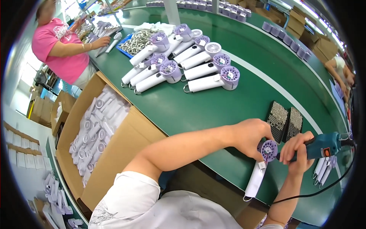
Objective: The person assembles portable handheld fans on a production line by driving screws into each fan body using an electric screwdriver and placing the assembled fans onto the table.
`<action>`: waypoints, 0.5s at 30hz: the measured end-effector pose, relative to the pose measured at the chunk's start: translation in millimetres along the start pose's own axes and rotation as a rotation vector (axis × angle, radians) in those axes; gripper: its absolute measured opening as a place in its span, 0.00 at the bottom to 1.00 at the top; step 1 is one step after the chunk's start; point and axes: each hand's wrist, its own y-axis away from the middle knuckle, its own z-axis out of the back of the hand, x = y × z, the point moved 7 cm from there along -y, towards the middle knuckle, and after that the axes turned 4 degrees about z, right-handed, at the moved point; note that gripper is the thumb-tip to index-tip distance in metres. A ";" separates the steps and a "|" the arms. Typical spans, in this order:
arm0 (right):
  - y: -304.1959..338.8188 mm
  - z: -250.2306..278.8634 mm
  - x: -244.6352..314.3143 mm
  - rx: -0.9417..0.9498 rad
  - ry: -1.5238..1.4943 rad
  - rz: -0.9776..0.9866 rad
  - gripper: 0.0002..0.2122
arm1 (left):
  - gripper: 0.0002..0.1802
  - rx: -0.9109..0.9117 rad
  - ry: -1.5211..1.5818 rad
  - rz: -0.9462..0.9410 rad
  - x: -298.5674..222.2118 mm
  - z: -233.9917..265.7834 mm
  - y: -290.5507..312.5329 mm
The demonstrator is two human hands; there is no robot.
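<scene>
Left hand (249,137) gripping a purple-and-white fan (257,177), near edge of the green workbench (164,110), right hand (296,150) around a power screwdriver (324,146) (teal-bodied)

The slim plastic handheld fan (258,173) is white along its handle and lilac at its round head (269,150); the cylindrical teal electric screwdriver (319,146) carries an orange label (326,152). A white stripe crosses the flat green worktable (167,107); a co-worker's pink short-sleeved shirt (57,51) bears a white print.

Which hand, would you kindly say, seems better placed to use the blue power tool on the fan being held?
The right hand, I'd judge: it grips the blue power tool close beside the fan, which the left hand holds by its purple head.
</scene>
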 end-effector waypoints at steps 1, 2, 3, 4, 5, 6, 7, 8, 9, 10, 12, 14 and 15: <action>-0.1 -1.4 -1.0 0.007 -0.009 0.006 0.16 | 0.29 0.015 0.005 0.019 1.3 -1.1 1.8; -0.7 -2.4 -2.0 0.016 -0.015 0.009 0.16 | 0.29 0.030 0.015 0.038 2.2 -1.0 2.4; -1.2 -3.6 -3.2 0.023 -0.021 0.010 0.16 | 0.29 0.034 0.008 0.038 2.8 0.1 3.3; -1.5 -4.8 -4.3 0.025 -0.026 0.011 0.16 | 0.29 0.034 0.004 0.041 3.3 0.8 4.8; -3.1 -5.3 -4.7 0.028 -0.031 0.007 0.17 | 0.29 0.027 -0.005 0.036 3.1 2.3 4.4; -3.9 -5.9 -5.2 0.029 -0.036 0.002 0.17 | 0.29 0.022 -0.013 0.032 3.0 3.5 4.6; -3.8 -5.9 -5.4 0.028 -0.036 0.003 0.17 | 0.29 0.023 -0.014 0.031 3.3 3.8 5.1; -4.3 -4.0 -3.9 0.035 -0.030 -0.004 0.17 | 0.29 0.023 -0.005 0.021 2.4 3.0 2.5; -3.6 -2.3 -1.7 0.040 -0.021 -0.011 0.16 | 0.29 0.025 0.005 0.009 1.2 1.3 -0.2; -3.0 -1.6 -0.4 0.021 -0.021 -0.020 0.16 | 0.29 0.033 0.013 -0.003 0.7 0.4 -1.4; -1.7 0.5 0.2 -0.037 -0.012 -0.043 0.14 | 0.29 0.003 0.018 -0.043 1.2 0.3 -3.9; -1.9 5.8 -0.7 -0.073 -0.026 -0.144 0.10 | 0.29 0.027 0.015 -0.083 2.5 -2.2 -10.8; -1.3 10.0 -1.9 -0.102 0.034 -0.181 0.08 | 0.29 0.072 0.046 -0.063 1.3 -1.2 -12.0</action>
